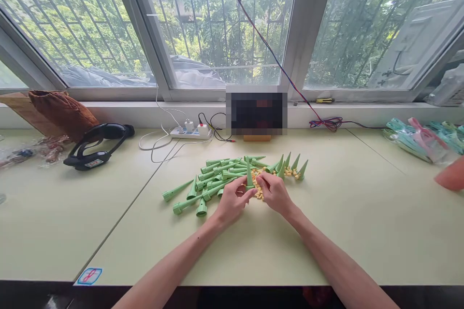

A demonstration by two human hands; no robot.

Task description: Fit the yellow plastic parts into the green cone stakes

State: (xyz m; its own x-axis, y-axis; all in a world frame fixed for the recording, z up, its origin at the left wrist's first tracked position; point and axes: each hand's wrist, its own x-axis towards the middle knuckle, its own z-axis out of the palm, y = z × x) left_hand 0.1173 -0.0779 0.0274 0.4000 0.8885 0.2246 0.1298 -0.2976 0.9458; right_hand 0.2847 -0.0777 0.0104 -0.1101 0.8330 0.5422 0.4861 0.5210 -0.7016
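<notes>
My left hand (234,199) is closed around the base of a green plastic spike (249,174), whose tip points up. Close beside it, my right hand (276,194) has its thumb and fingers pinched together; whatever sits between them is too small or hidden to make out. Small yellow plastic pieces (259,195) lie heaped on the table between and behind both hands. To the left spreads a pile of green spikes (210,191) with ribbed collars, most lying down and a few upright. Several shorter green cones (295,162) stand or lean behind my right hand.
A white power strip (190,132) with cables and a blurred-out screen (256,113) are at the back. Black headgear (96,147) and a brown bag (61,115) stand left. Plastic bags (416,140) and a reddish object (451,174) lie right. The table (362,231) has seams.
</notes>
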